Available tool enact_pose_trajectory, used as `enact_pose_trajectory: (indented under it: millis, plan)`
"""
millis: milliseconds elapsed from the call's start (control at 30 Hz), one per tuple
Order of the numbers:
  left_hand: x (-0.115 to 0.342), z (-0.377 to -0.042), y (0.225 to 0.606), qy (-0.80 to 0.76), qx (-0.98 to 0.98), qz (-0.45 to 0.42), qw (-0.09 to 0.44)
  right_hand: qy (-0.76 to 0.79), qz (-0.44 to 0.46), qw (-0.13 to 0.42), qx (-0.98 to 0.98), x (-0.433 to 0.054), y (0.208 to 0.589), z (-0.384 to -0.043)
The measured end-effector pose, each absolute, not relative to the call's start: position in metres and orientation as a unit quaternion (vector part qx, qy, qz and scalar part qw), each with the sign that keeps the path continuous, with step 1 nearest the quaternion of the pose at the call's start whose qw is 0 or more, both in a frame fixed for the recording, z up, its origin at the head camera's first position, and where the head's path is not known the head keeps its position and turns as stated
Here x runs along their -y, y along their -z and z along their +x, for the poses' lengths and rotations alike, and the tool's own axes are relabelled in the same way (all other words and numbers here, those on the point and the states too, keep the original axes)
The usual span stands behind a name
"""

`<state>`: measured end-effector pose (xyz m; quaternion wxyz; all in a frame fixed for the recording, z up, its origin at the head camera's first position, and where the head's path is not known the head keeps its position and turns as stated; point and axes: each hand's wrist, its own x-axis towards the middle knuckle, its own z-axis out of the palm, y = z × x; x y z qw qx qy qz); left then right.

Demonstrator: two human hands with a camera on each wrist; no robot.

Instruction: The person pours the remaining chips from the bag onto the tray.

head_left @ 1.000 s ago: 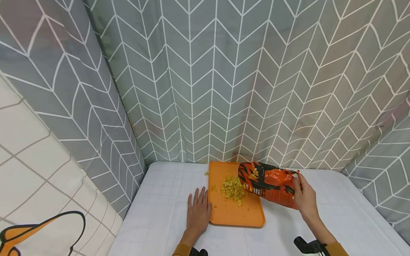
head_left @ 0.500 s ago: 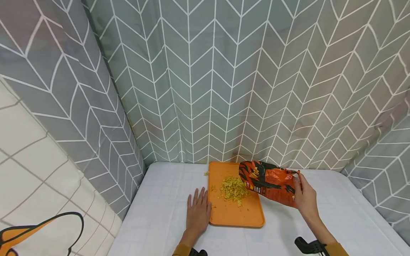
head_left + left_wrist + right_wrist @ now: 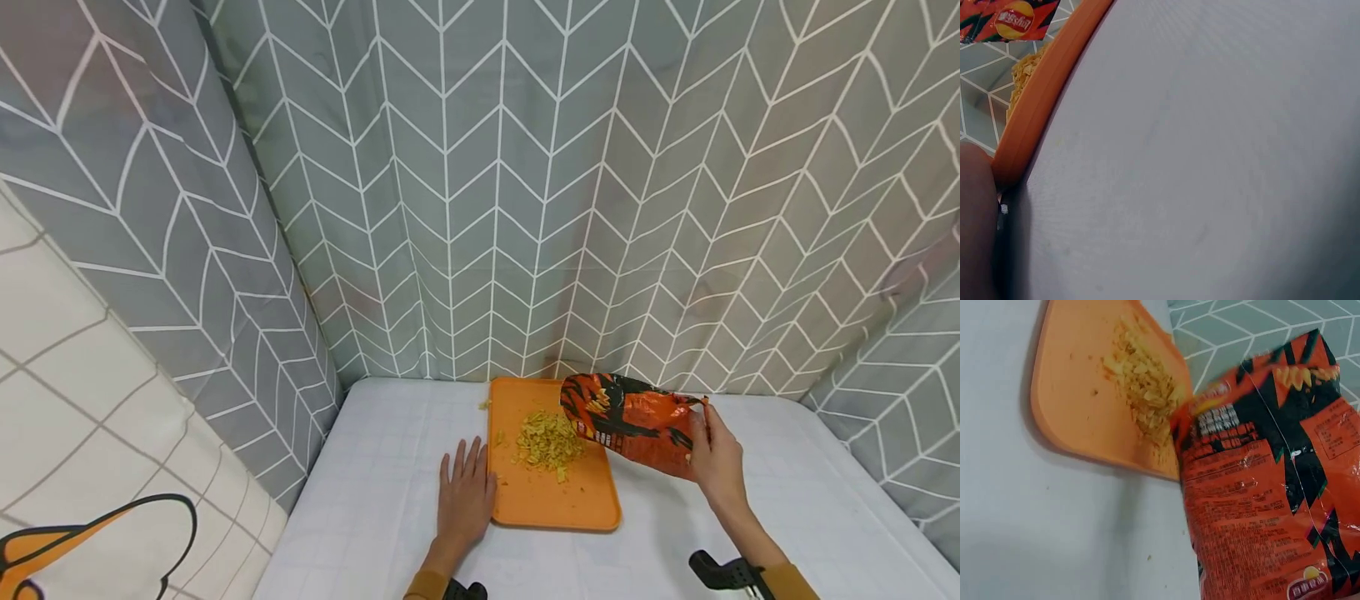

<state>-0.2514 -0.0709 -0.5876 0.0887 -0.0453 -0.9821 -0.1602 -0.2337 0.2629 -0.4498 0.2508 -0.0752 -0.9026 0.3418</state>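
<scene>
My right hand grips one end of a red and black chip bag, fingers and thumb closed on its edge. Tilted, the bag has its other end over the right side of an orange tray. A heap of crushed yellow chips lies on the tray, right by that end; the right wrist view shows the printed side of the bag close up. Fingers straight, my left hand rests flat along the tray's left edge. Only a blurred part of the left hand enters the left wrist view.
The tray lies on a table with a white cloth. Small crumbs sit on the cloth left of the tray. A grey patterned curtain hangs right behind the table's back edge and along its sides.
The bag has risen a little and shifted slightly right in my right hand, showing more of the tray's right side. My left hand has stayed at the tray's edge.
</scene>
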Motion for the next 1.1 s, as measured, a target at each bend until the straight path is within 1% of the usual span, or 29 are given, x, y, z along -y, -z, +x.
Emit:
enact_pose_trajectory:
  millis: [67,167,233,300,367,433,500,600,667,733,833,900,1000,1067,1100]
  plan:
    - [0.0718,-0.2515,0.5873,0.164,0.982,-0.043,0.087,-0.359,-0.087,0.231,0.9,-0.2621,0.4486,-0.2343]
    - [0.0723,-0.2516,0.5861,0.168,0.981,-0.044,0.089,-0.416,-0.1,0.187,0.885,-0.2628,0.4465,-0.234]
    - [0.0723,-0.2515,0.5854,0.169,0.98,-0.044,0.092,-0.424,-0.099,0.179,0.882,-0.263,0.4453,-0.2345]
    - [0.0724,-0.2513,0.585,0.166,0.981,-0.045,0.095,-0.403,-0.071,0.198,0.891,-0.2626,0.4452,-0.236]
    - [0.0725,-0.251,0.5851,0.162,0.981,-0.046,0.097,-0.352,-0.047,0.238,0.904,-0.2617,0.4453,-0.2381]
    - [0.0724,-0.2506,0.5853,0.159,0.982,-0.045,0.094,-0.325,-0.026,0.259,0.909,-0.2612,0.4455,-0.239]
    - [0.0722,-0.2505,0.5852,0.157,0.982,-0.047,0.096,-0.334,-0.028,0.254,0.907,-0.2611,0.4452,-0.2387]
    - [0.0721,-0.251,0.5851,0.159,0.981,-0.048,0.1,-0.386,-0.06,0.217,0.894,-0.2621,0.4443,-0.2369]
    - [0.0722,-0.2512,0.5851,0.163,0.98,-0.049,0.102,-0.391,-0.072,0.214,0.892,-0.2628,0.4445,-0.2364]
    - [0.0721,-0.2517,0.5857,0.168,0.98,-0.049,0.097,-0.378,-0.061,0.223,0.897,-0.2627,0.445,-0.2364]
    - [0.0721,-0.252,0.5869,0.173,0.979,-0.05,0.098,-0.322,-0.029,0.258,0.911,-0.2617,0.4452,-0.2375]
    - [0.0718,-0.2524,0.5875,0.174,0.978,-0.052,0.101,-0.317,-0.022,0.257,0.913,-0.2614,0.4442,-0.2371]
    - [0.0716,-0.2517,0.587,0.173,0.977,-0.054,0.114,-0.375,-0.044,0.217,0.9,-0.2629,0.4422,-0.236]
    - [0.0713,-0.2514,0.5866,0.173,0.977,-0.054,0.114,-0.411,-0.068,0.188,0.89,-0.2643,0.4419,-0.2343]
    - [0.0712,-0.2516,0.5867,0.174,0.977,-0.053,0.111,-0.414,-0.072,0.183,0.889,-0.2651,0.4423,-0.234]
